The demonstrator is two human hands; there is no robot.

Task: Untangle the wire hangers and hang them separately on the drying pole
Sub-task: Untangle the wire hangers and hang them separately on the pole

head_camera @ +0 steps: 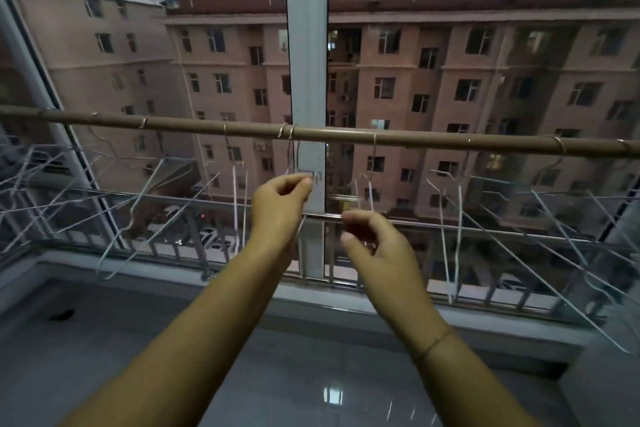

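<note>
Wire hangers (450, 204) hang in a row from the drying pole (346, 136), which crosses the middle of the frame from the left edge, dipping slightly toward the right edge. Their hooks sit over the pole at intervals: several toward the left, a close pair just left of center, one just right of center, and more near the right edge. The thin white bodies tilt at different angles, and at the far left and far right of the frame they overlap in a loose crisscross; whether they are actually caught on each other there I cannot tell.

Both bare arms reach up from the bottom of the frame to the center. The left hand (280, 208) is raised just under the pole, thumb and forefinger pinched on the wire hanger (301, 172) that hangs from the paired hooks. The right hand (374, 243) sits lower and to the right, fingers curled with thumb and forefinger near each other; a faint blurred wire lies just above it, but whether it grips anything I cannot tell.

Behind the pole a white window post (306, 45) stands at center, a metal railing (485, 229) runs along the lower window, and apartment blocks (450, 62) fill the upper frame under a dusky sky. A glossy grey sill (311, 374) lies at the bottom.
</note>
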